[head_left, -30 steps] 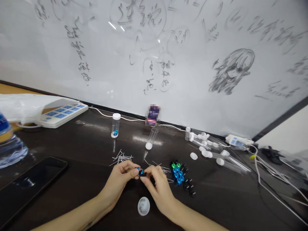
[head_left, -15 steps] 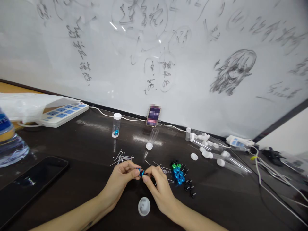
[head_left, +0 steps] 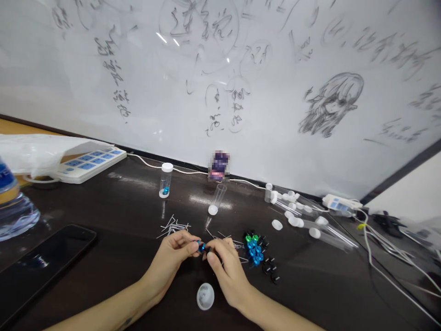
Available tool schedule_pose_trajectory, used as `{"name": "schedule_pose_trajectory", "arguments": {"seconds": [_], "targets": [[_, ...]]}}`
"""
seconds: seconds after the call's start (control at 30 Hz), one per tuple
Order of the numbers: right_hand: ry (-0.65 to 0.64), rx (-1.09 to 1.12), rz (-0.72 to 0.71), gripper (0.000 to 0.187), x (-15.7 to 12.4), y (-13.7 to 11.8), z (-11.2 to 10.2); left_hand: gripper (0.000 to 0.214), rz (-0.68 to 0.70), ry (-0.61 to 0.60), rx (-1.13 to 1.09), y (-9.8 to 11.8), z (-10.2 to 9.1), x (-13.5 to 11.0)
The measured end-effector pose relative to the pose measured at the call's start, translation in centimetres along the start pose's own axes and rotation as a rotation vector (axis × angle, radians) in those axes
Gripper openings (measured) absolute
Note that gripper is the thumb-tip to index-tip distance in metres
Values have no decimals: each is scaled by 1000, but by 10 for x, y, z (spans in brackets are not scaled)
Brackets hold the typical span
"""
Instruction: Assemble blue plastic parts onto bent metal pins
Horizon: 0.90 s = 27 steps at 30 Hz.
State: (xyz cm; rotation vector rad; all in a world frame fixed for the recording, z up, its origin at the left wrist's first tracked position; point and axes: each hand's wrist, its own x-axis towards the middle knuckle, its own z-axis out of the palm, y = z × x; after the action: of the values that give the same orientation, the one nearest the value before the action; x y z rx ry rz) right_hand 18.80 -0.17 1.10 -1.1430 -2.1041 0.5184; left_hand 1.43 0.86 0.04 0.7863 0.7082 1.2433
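My left hand [head_left: 174,257] pinches a small blue metal round part [head_left: 201,247] between thumb and fingertips. Against its right side is a small black piece [head_left: 207,249], gripped by the thumb and fingers of my right hand [head_left: 230,271]; the fingers hide much of both. Below the hands stands a small white cup [head_left: 206,296] with tiny bits inside, too small to name. Beyond my left hand lies a pile of L-shaped hex keys [head_left: 173,226], and more lie behind my right hand. To the right are several blue parts [head_left: 255,252], green parts [head_left: 251,238] and black pieces with silver pins [head_left: 270,266].
A capped clear tube [head_left: 166,181] with blue parts inside stands at the back left. Another clear tube [head_left: 217,200] stands on its white cap. Loose tubes and white caps [head_left: 296,220] lie right. A phone [head_left: 44,271], a water bottle [head_left: 15,207] and a power strip [head_left: 93,165] are left.
The blue part and the black piece show a little more between my fingertips. My right fingers have shifted slightly on the black piece. Objects on the table stay in place.
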Motion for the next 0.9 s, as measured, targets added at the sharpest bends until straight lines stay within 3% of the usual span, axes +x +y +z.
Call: {"name": "schedule_pose_trajectory", "arguments": {"seconds": [0.1, 0.23, 0.5, 0.9], "targets": [[-7, -12, 4, 31, 1, -2, -2, 10, -28, -35, -17, 0, 0, 0], [39, 10, 25, 18, -1, -1, 0, 8, -51, -78, -18, 1, 1, 0], [75, 48, -36, 13, -2, 0, 0, 9, -103, -198, -15, 3, 2, 1], [66, 63, -6, 6, -1, 1, 0, 15, -64, -129, 22, 0, 1, 2]]}}
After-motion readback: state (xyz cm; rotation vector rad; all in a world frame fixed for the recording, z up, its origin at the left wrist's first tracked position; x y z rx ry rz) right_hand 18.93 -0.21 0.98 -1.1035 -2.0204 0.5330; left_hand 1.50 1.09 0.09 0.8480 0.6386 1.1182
